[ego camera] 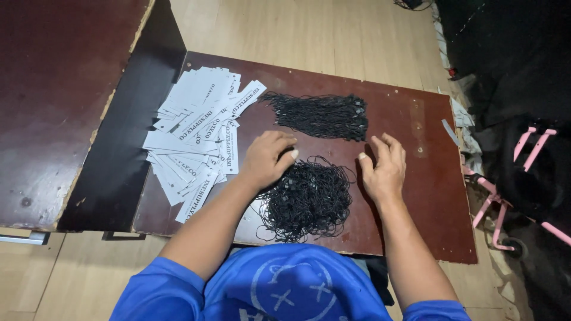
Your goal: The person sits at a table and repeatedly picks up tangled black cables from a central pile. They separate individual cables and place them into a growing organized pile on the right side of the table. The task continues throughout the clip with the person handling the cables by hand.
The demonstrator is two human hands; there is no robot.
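Note:
A tangled heap of black strings (306, 201) lies on the dark red board (416, 196) in front of me. My left hand (267, 158) rests curled on the heap's upper left edge, fingertips touching the strings. At the heap's right side, my right hand (383, 166) has its fingers bent and thumb raised, nothing clearly held. A neater bundle of black strings (324, 116) lies farther back. To the left, a fanned pile of white paper tags (196, 137) with black print spreads out beside my left hand.
A second dark brown board (53, 89) lies to the left on the wooden floor, with a black panel (134, 125) between the boards. Dark fabric and a pink metal frame with a wheel (511, 196) crowd the right side. I wear a blue shirt.

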